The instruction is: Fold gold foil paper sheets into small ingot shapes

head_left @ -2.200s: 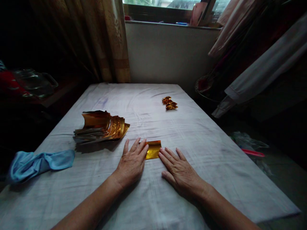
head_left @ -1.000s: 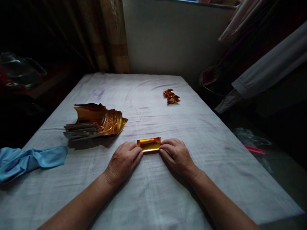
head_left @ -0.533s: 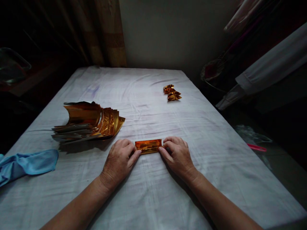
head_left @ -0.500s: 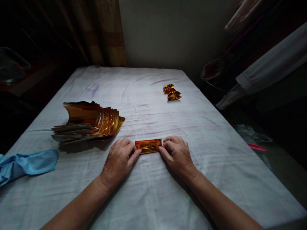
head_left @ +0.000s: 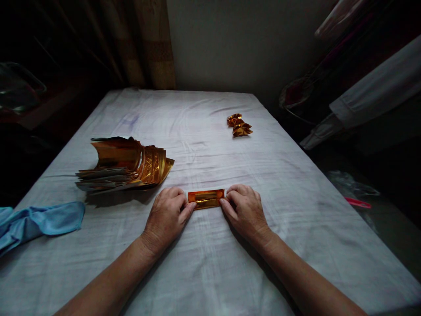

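Between my two hands, a narrow folded strip of gold foil paper [head_left: 206,199] lies near the middle of the table. My left hand [head_left: 169,213] pinches its left end, thumb in front and fingers curled behind. At the other end, my right hand [head_left: 245,211] holds it in the same kind of pinch. The fingertips behind the strip are partly hidden. To the left of my left hand stands a bent stack of gold foil paper sheets [head_left: 123,156]. Farther back on the right sit a few folded gold foil paper pieces [head_left: 241,128], touching one another.
A white cloth [head_left: 204,272] with creases covers the table. On its left edge lies a crumpled blue cloth [head_left: 55,218]. Beyond the right edge are a hanging white garment [head_left: 371,87], a pink handle [head_left: 358,202] and clear plastic [head_left: 348,182]. A curtain [head_left: 151,44] hangs behind.
The view has shifted slightly, so everything appears a little farther right. Both hands keep their pinch on the folded foil paper, with hardly any movement of their own.
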Motion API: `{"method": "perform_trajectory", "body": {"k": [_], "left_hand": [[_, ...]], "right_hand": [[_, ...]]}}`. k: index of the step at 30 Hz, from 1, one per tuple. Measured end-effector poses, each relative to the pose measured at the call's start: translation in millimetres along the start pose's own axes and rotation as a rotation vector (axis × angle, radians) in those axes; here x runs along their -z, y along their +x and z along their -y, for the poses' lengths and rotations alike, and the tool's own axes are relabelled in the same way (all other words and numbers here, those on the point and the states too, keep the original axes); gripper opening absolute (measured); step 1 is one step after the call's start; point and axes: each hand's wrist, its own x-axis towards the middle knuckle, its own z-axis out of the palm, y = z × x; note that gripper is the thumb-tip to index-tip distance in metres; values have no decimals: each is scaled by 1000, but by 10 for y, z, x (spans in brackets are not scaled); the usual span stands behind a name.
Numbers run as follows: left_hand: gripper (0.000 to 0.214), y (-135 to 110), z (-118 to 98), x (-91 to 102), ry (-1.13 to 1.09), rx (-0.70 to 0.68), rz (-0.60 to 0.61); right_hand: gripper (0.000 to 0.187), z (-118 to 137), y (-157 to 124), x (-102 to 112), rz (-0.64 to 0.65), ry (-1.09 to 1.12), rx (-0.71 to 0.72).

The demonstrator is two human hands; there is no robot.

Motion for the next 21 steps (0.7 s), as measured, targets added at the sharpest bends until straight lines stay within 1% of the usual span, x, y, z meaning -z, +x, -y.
{"method": "perform_trajectory", "body": {"k": [6,16,19,21], "left_hand": [[25,16,-26,13,12,18,25],[24,25,-31,-3,47,17,16],[22,24,-42,-2,80,26,19],[17,15,-54,-11,112,37,13]], "right_hand": [[19,12,3,-7,4,-22,-8],[19,13,-3,-30,4,-43,-20],[12,3,-14,-49,-14,-39,-23],[6,-2,-23,-66,-42,-23,-18]]}}
